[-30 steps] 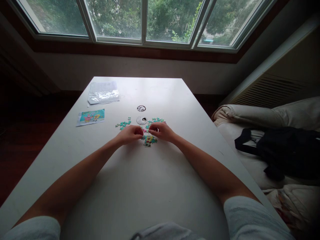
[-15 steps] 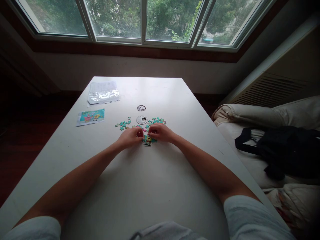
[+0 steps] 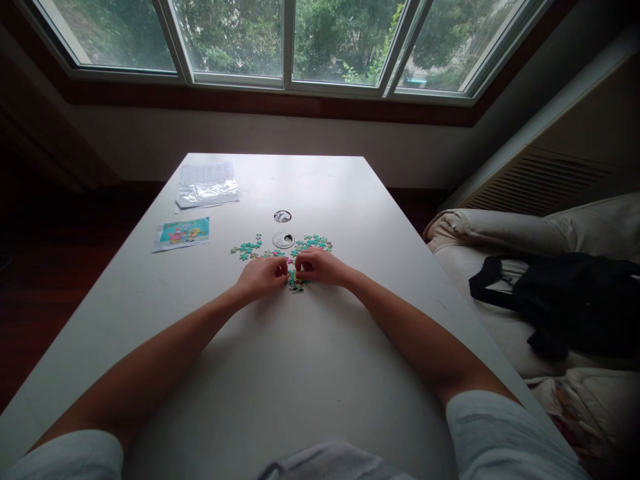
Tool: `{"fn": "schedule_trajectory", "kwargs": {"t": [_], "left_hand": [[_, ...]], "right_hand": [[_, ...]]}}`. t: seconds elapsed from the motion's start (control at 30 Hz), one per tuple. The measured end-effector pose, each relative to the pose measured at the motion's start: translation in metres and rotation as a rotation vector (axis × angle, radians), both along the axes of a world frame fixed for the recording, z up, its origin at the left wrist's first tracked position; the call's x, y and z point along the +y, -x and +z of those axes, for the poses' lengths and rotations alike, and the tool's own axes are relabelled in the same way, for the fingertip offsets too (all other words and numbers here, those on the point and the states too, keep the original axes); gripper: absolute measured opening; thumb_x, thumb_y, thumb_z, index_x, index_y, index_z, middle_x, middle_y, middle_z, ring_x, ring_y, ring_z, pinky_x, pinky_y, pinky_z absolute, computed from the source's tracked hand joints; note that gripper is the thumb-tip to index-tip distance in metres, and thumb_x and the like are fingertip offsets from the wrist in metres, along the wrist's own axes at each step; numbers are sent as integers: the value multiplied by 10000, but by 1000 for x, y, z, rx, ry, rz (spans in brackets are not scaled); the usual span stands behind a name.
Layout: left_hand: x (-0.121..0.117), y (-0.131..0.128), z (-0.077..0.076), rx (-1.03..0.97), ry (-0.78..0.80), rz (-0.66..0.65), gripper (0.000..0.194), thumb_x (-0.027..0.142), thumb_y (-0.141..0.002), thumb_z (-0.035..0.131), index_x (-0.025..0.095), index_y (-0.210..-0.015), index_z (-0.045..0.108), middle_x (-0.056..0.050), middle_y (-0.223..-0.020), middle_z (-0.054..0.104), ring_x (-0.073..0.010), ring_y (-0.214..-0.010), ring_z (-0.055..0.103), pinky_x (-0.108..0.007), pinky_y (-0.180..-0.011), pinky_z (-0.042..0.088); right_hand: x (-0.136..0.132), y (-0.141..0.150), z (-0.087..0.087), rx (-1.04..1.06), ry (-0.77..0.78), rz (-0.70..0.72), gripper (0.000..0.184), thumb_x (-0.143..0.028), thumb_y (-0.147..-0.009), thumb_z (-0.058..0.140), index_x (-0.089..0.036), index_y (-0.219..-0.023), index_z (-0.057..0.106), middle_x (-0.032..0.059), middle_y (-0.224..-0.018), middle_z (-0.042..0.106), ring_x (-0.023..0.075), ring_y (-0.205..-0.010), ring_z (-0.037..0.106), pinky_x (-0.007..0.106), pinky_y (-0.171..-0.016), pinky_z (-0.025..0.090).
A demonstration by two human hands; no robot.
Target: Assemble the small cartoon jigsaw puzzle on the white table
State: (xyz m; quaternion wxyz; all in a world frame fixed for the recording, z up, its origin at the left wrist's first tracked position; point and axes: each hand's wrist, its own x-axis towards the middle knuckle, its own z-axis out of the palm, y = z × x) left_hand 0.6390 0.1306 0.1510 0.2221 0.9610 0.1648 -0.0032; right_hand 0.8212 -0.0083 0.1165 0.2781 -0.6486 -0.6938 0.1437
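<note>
Colorful joined cardboard puzzle pieces (image 3: 298,288) lie mid-frame under both hands, far from the white table's (image 3: 300,373) edges, with open room below. Left hand (image 3: 265,276) and right hand (image 3: 319,267) curl narrow; I can't tell what they pinch.

1 narrow gap separates left hand (image 3: 264,276) and right hand (image 3: 321,267); loose puzzle pieces (image 3: 315,243) crowd beyond.

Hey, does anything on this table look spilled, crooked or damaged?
Nothing looks spilled or plainly damaged. The picture sheet lies slightly crooked, its edges not square with the far edge of the table. The left hand and right hand partly cover the joined puzzle pieces, so I can't check those fully.
</note>
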Motion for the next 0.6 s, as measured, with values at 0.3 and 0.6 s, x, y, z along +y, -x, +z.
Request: {"fn": "schedule_trajectory", "kwargs": {"t": [0.3, 0.6], "left_hand": [[-3, -1, -5, 30, -37, 26, 172, 393, -843, 588, 258, -824, 692, 2, -816, 728, -190, -757, 639, -273, -617, 358], [2, -4, -4, 53, -43, 9, 220, 462, -855, 607, 254, -863, 678, -4, -815, 732, -201, -770, 653, -282, -679, 399]], "right_hand": [[0, 1, 1, -1, 14, -4, 77, -243, -845, 716, -197, -836, 655, -25, -703, 559, 134, -710, 472, 248, -686, 310], [1, 1, -1, -13, 5, -3, 74, -229, -838, 723, -198, -833, 656, -31, -693, 561, 131, -704, 472, 249, -698, 316]]}}
